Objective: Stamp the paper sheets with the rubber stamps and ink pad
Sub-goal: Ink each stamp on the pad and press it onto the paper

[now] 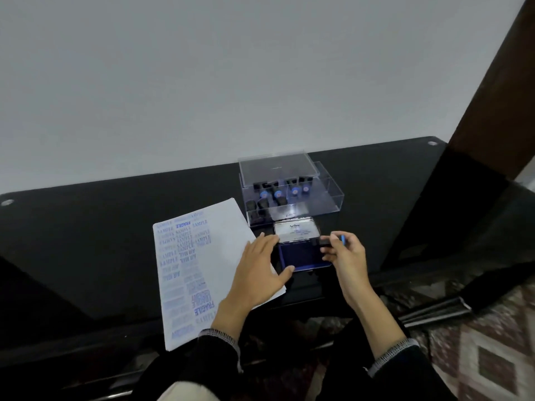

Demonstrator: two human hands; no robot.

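On black table (86, 241), left hand (257, 273) flat on paper (199, 273); right-hand fingers (337, 251) pinch stamp (331, 241).

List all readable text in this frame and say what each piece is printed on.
"SAMPLE": blue stamp prints on the white paper sheet, repeated.
"FRAGILE": same sheet, near the top and low down.
"AIR MAIL": same sheet, mid-left, upside down to the camera.
"Artline", seemingly: raised lid of the open blue ink pad; smaller lines below are unreadable.
Other blue prints on the sheet are too blurred to read.
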